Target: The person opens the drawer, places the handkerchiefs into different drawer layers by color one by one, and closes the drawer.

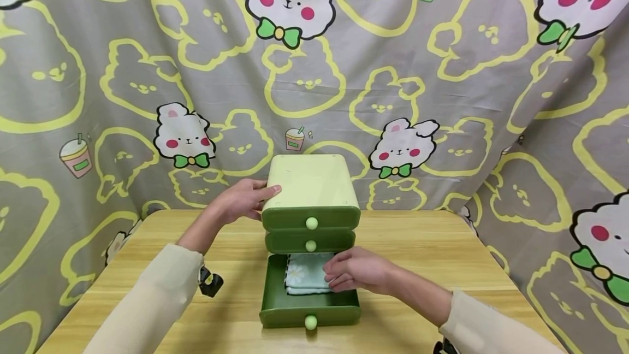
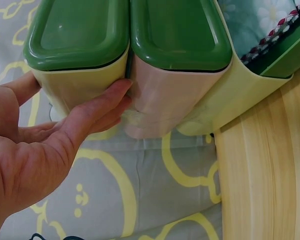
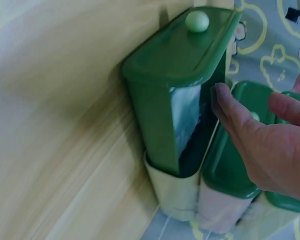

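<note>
A small desktop drawer unit (image 1: 312,179) with a pale yellow top and green drawer fronts stands on the table. My left hand (image 1: 241,199) grips its upper left side, thumb over the top edge and fingers against the side wall. The bottom drawer (image 1: 309,316) is pulled out, while the two above it are closed. Inside lies a folded light-blue cloth (image 1: 307,273) with a white flower and a braided dark-and-white edge. Over the cloth's right side hovers my right hand (image 1: 362,272), its fingers extended and holding nothing.
The wooden table (image 1: 417,266) extends on both sides of the unit. A grey curtain (image 1: 314,92) with cartoon prints hangs behind and along the sides. Round pale-green knobs stick out from the drawer fronts. Black wrist devices (image 1: 210,282) sit at the sleeves.
</note>
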`<state>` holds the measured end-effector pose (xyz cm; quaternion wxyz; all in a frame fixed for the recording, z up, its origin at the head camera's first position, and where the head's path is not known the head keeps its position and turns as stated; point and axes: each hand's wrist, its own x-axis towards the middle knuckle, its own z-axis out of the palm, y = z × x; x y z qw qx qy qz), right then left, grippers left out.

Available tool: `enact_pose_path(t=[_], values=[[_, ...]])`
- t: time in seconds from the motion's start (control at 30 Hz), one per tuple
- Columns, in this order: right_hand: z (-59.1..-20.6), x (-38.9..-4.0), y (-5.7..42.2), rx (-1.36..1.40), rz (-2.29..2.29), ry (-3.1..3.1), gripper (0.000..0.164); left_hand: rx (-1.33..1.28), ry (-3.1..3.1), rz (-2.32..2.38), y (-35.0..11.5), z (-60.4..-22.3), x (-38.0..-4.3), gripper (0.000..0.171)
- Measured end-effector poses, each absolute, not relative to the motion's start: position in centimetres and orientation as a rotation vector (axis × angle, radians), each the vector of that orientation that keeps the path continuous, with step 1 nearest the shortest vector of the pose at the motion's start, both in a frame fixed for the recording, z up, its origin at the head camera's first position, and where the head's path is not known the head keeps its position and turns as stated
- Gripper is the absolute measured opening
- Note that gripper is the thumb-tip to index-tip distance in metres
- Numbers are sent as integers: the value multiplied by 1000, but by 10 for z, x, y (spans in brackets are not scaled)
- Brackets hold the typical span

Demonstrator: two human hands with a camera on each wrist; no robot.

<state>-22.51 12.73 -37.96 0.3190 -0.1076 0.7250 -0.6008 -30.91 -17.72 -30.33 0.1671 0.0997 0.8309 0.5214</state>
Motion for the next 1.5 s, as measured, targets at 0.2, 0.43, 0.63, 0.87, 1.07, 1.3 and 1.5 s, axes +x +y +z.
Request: enact_pose_path(t=[0.2, 0.43, 0.63, 0.87, 1.07, 1.3, 1.5], values=[[-373, -210, 118, -305, -1648, 1838, 39, 283, 2366, 1485, -177, -303, -309, 72], [-373, -195, 111, -339, -1622, 1739, 34, 283, 2362, 1484, -176, -304, -309, 74], [-382, -186, 113, -424, -1427, 1618, 32, 282, 2359, 1484, -177, -303, -309, 74], [-400, -180, 116, -397, -1264, 1603, 34, 282, 2354, 1491, -177, -303, -308, 74], [-410, -176, 115, -322, -1218, 1596, 35, 284, 2355, 1487, -176, -303, -309, 74], [-427, -170, 112, -305, -1340, 1569, 39, 291, 2364, 1480, -177, -304, -309, 74], [-432, -168, 107, -282, -1412, 1549, 34, 284, 2373, 1474, -176, -304, -309, 74]])
